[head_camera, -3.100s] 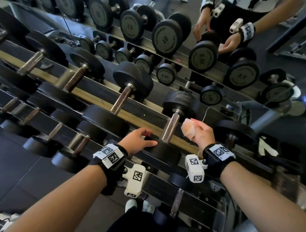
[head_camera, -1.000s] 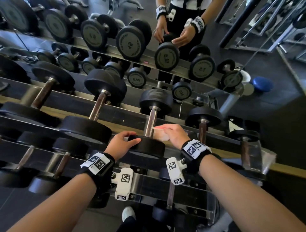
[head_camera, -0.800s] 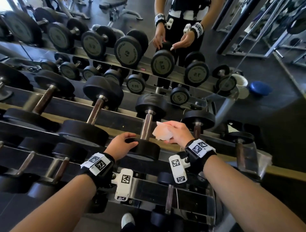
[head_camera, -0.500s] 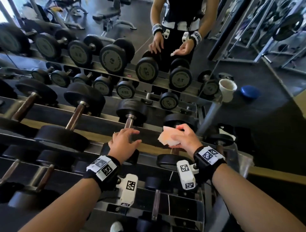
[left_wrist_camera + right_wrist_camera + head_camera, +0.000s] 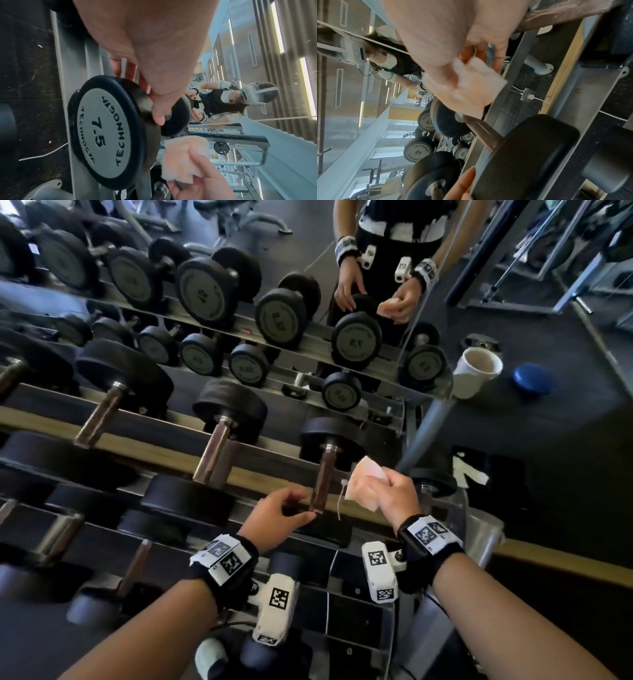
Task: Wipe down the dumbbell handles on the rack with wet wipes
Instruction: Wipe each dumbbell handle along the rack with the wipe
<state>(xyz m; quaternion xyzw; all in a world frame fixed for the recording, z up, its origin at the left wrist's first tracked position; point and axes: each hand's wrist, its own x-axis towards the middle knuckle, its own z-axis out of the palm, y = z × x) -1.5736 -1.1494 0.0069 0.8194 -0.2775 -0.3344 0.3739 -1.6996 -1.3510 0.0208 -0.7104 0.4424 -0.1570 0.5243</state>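
Left hand (image 5: pixel 274 513) curled on the near end of a dumbbell (image 5: pixel 322 481) on the rack (image 5: pixel 260 479), right hand (image 5: pixel 394 494) pinching a wipe (image 5: pixel 363 482) just beside its handle.

A dumbbell's grey end cap (image 5: pixel 104 133) reads "TECHNOGYM" and "7.5"; another mirrored cap (image 5: pixel 417 152) shows "15".

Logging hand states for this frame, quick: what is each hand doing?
Left hand: curled round the near head of the 7.5 dumbbell, gripping it.
Right hand: pinches the folded wet wipe, held beside the handle.
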